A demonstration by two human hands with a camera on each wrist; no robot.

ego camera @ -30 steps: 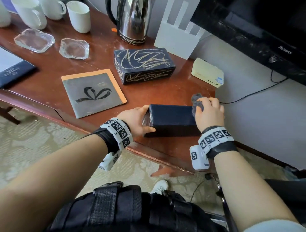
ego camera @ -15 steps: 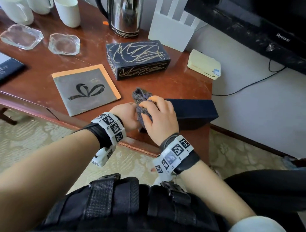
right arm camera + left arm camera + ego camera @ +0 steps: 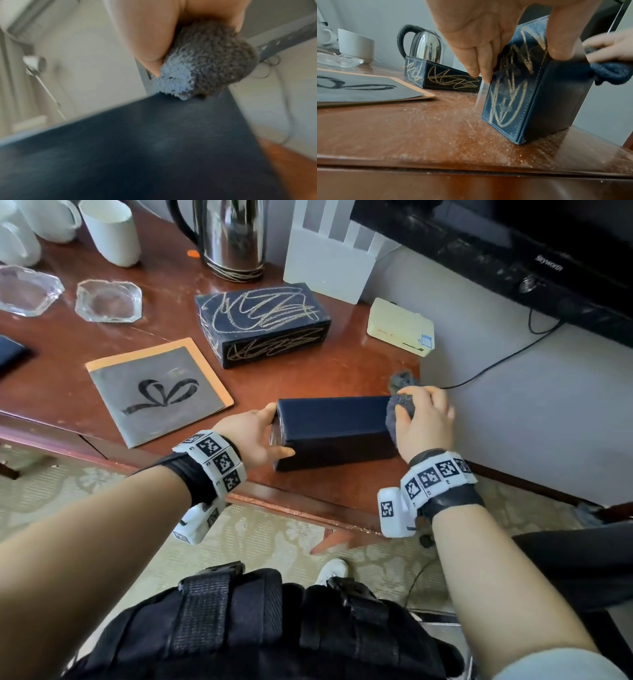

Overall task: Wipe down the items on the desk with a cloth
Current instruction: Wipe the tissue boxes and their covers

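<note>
A: Check the head view first. You have bright, even daylight; the desk (image 3: 102, 378) shows a soft sheen and the kettle (image 3: 233, 237) carries glare.

B: And your wrist views?

A: Your left wrist view is sharp at centre, stretched at the edges. Your right wrist view is smeared throughout; only the cloth (image 3: 205, 65) shows texture.

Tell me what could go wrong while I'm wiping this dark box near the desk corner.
The dark box sits close to the desk corner, so a hard stroke of the cloth in your right hand might push it off. Your left hand grips only one end. Loosened dust could resettle on the desk.
</note>
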